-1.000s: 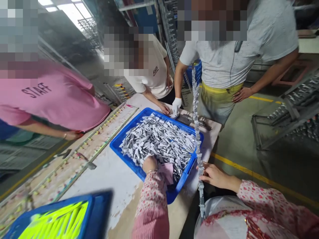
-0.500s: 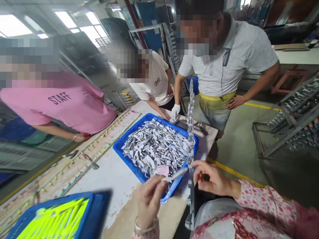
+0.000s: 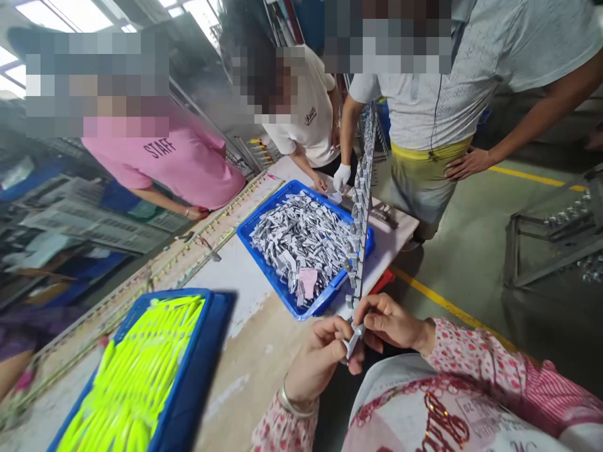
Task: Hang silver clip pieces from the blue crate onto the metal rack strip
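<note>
My left hand (image 3: 320,355), a bangle at its wrist, pinches a small flat grey metal piece (image 3: 352,344) between thumb and fingers. Close beside it, my right hand (image 3: 396,323) is closed at the lower end of a tall, narrow metal rack (image 3: 362,220) lined with clips. Its fingertips meet the clip area next to the piece; exactly what they pinch is partly hidden. Behind the hands, a blue tray (image 3: 264,267) holds a heap of similar grey pieces (image 3: 296,235). A pink scrap (image 3: 308,281) lies on the heap.
A second blue tray (image 3: 195,358) with neon-yellow parts (image 3: 146,370) stands at the table's (image 3: 254,358) left. Three people stand across the table; one white-gloved hand (image 3: 341,177) is near the grey heap. Yellow-tipped strips (image 3: 235,213) line the far edge. A metal frame (image 3: 513,251) stands at right.
My left hand has brought the metal piece right and down to the rack's lower end. My right hand has closed in beside it. The view has tilted down and shifted left.
</note>
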Demonstrator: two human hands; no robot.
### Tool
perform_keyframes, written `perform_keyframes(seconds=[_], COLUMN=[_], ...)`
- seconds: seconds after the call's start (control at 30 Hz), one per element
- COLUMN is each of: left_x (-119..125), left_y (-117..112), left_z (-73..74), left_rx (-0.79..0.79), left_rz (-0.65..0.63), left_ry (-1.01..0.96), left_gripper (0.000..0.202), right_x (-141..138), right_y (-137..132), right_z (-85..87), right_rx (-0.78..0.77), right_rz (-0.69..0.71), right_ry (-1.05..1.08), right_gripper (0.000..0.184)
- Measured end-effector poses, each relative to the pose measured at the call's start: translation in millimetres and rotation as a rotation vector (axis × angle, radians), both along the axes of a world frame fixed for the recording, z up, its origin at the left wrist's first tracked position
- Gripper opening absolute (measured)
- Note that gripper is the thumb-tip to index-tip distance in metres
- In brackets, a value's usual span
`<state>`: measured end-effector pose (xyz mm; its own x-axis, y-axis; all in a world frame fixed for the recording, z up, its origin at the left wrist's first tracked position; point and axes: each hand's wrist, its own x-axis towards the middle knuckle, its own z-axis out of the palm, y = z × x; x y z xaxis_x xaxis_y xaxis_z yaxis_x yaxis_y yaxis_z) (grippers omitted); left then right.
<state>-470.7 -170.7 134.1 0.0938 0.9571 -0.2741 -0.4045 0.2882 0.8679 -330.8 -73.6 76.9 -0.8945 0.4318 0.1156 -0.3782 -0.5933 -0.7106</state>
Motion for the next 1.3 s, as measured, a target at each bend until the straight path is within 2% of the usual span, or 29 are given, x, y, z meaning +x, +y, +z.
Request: perform_keyframes(seconds=[0.13, 0.17, 0.23, 0.3, 0.37, 0.43, 0.5, 0.57, 0.7, 0.83, 0.97, 1.1, 1.3], left_x=[11, 12, 11, 4, -8, -21, -32, -37, -37, -35, -35, -36, -33], left_y=[-4, -4, -5, -4, -1, 5, 12, 22, 43, 60, 71, 76, 77], left_z=[0.9, 0.6, -0.4, -2.5, -6.7, -13.4, -21.2, -28.3, -39.2, -49.3, -56.5, -58.6, -55.3], left_rx=[-0.064, -0.042, 0.029, 0.115, 0.187, 0.229, 0.25, 0.262, 0.297, 0.368, 0.438, 0.515, 0.677], left_rz=[0.014, 0.038, 0.104, 0.216, 0.351, 0.427, 0.426, 0.394, 0.273, 0.147, 0.074, 0.023, -0.059], left_ry=[-0.09, -0.084, -0.012, 0.124, 0.296, 0.454, 0.563, 0.627, 0.696, 0.761, 0.858, 0.947, 1.14], left_gripper=[0.039, 0.04, 0.039, 0.035, 0.034, 0.028, 0.024, 0.024, 0.026, 0.025, 0.022, 0.021, 0.019], right_x=[12, 14, 17, 19, 23, 27, 30, 28, 17, 10, 6, 0, -1], right_y=[4, 5, 6, 10, 15, 19, 20, 19, 21, 29, 29, 28, 29], right_z=[13.1, 16.2, 17.0, 7.8, -10.0, -30.5, -47.5, -57.4, -61.0, -63.9, -73.8, -81.1, -78.6], right_rx=[0.329, 0.43, 0.579, 0.593, 0.551, 0.609, 0.769, 0.944, 1.168, 1.321, 1.399, 1.412, 1.423], right_rz=[-0.042, -0.075, -0.229, -0.492, -0.736, -0.818, -0.749, -0.684, -0.617, -0.493, -0.491, -0.533, -0.53], right_ry=[0.013, 0.009, -0.032, -0.124, -0.252, -0.388, -0.494, -0.591, -0.809, -0.913, -0.906, -0.926, -0.925], right_gripper=[0.032, 0.032, 0.038, 0.039, 0.031, 0.026, 0.027, 0.032, 0.039, 0.033, 0.022, 0.017, 0.016])
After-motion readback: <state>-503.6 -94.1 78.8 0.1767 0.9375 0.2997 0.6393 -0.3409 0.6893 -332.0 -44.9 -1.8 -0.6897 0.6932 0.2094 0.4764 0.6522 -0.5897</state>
